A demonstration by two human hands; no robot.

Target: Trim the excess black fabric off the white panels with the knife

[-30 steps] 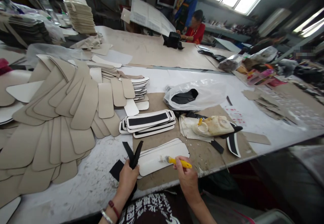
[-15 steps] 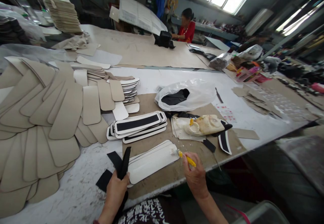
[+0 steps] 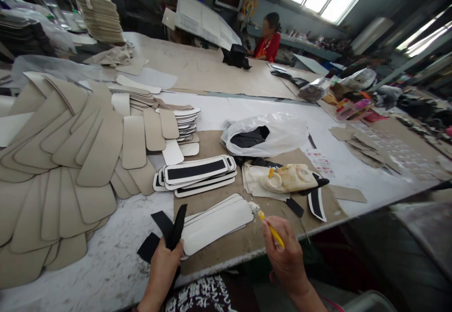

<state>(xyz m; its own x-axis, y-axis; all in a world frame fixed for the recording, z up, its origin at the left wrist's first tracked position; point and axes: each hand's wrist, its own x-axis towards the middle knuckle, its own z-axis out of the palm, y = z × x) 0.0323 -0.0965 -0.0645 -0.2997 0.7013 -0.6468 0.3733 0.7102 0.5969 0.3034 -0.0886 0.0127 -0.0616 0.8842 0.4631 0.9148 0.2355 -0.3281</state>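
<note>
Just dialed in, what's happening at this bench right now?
The right hand holds a yellow-handled brush, its tip at the end of the top white insole piece. The left hand grips black fabric strips beside it. Finished pieces with black strips are stacked behind.

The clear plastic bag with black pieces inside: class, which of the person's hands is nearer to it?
Right. The right hand, holding a yellow-handled brush, is below the plastic bag; the left hand, gripping black strips, is farther off, below and left.
</note>
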